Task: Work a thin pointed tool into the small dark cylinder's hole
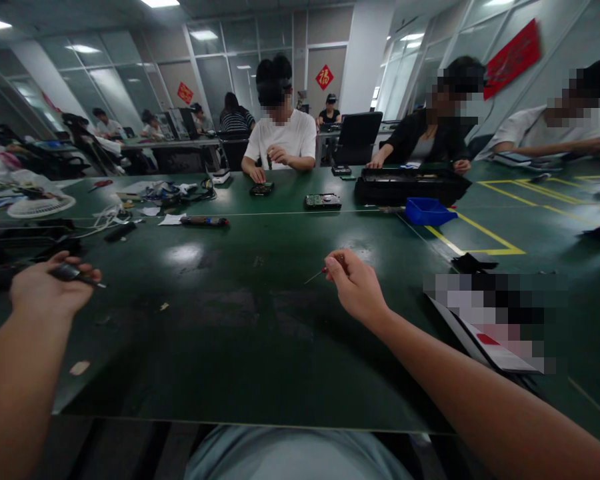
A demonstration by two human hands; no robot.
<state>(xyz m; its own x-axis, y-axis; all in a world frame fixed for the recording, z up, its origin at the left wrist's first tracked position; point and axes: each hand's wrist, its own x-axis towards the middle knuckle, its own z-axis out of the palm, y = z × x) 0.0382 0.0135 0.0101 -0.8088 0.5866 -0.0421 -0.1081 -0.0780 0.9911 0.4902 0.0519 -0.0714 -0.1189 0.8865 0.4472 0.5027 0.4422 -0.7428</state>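
Head view: left hand (pixel 53 287) curls round a dark-handled tool (pixel 66 271); right hand (pixel 353 280) pinches a thin screwdriver (pixel 323 271), partly covered; beyond that hand lie a circuit-board device (pixel 323 201) and blue tray (pixel 427 213); rightward, a pixelated item (pixel 487 327) is unreadable.

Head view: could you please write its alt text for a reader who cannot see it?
A person's right hand holds a thin tool and the left hand a dark tool, both over a green table. Opposite, a co-worker in white reaches to a dark device.
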